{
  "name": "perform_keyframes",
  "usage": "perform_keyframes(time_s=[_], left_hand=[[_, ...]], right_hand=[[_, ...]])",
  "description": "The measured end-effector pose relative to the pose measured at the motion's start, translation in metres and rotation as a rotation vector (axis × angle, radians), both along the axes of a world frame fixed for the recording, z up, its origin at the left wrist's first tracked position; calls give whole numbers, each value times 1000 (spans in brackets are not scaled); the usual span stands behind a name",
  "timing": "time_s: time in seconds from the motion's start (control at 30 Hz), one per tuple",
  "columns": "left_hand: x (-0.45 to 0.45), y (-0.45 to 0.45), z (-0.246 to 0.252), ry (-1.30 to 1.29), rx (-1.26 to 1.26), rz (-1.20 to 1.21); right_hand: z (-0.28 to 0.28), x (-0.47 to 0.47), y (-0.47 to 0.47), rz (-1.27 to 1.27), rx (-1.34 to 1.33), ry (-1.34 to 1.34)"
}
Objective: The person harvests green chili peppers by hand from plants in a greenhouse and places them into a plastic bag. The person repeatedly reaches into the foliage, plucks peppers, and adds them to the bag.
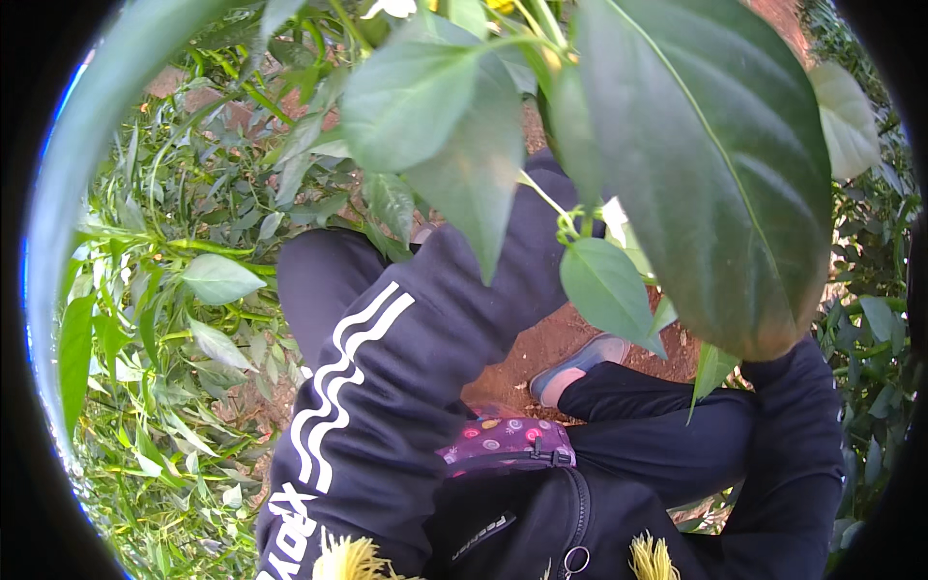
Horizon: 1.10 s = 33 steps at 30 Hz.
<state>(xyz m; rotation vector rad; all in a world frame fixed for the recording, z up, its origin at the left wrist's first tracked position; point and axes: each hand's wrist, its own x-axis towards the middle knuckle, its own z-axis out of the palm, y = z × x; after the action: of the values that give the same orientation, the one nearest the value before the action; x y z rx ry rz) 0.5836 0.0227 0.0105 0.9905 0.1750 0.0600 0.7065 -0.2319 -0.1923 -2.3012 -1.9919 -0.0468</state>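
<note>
Neither of my hands shows in the head view. One dark sleeve with white wavy stripes (355, 362) reaches up from the lower left, and its far end passes behind leaves near the top middle. The other dark sleeve (790, 435) bends upward at the right, its end hidden behind a large green leaf (725, 167). Before me hang a pointed leaf (471, 159), a smaller leaf (609, 290) and a thin curling stem (573, 217), close to the camera. Whether my hands touch any of them cannot be seen.
Pepper-like plants with long green pods (210, 246) crowd the left side, and more foliage (870, 362) stands at the right. Reddish soil (507, 370) lies below, near my shoe (587, 359). A patterned purple cloth pouch (507, 442) rests at my waist.
</note>
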Motion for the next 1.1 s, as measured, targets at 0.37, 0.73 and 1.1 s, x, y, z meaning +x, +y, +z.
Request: perform_keyframes(time_s=[0.37, 0.73, 1.1], left_hand=[[4, -6, -24, -194, 311, 63], [17, -10, -122, -735, 336, -54], [-5, -7, 24, -664, 1423, 466]], right_hand=[[-1, -5, 5, 55, -7, 15], [-47, -39, -23, 137, 111, 696], [-57, -26, -2, 101, -89, 147]])
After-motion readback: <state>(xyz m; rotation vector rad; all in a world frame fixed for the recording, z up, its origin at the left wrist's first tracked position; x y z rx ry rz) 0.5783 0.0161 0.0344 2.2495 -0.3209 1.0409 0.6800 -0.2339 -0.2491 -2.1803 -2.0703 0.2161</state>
